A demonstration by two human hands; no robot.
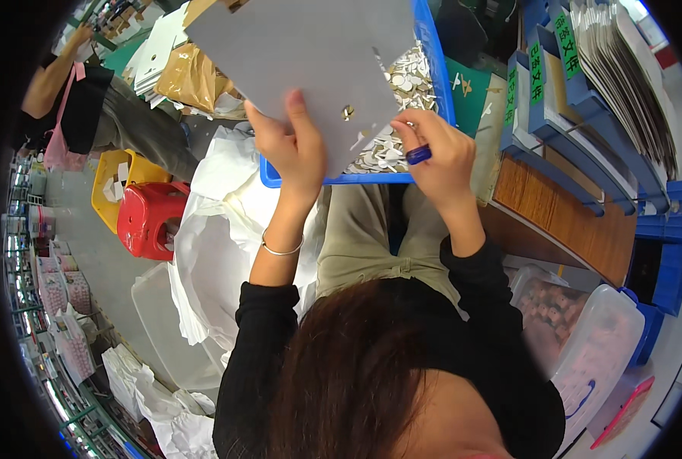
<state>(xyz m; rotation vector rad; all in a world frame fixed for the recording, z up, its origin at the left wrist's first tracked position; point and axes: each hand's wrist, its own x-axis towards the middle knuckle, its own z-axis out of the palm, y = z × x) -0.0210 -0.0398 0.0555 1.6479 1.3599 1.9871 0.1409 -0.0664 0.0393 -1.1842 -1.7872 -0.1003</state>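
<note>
My left hand grips the near left edge of a large grey cardboard sheet, its thumb lying on top. A small hole with a light rim shows in the sheet. Beside the sheet's right edge, my right hand is closed around a small tool with a dark blue handle; its working end I cannot make out. Under the sheet stands a blue bin holding many small white and grey cut-out pieces. The sheet covers much of the bin.
Blue file holders stand on a wooden cabinet at right. White paper drapes at left, near a red stool and a yellow crate. Another person stands at far left. Stacked cardboard lies behind.
</note>
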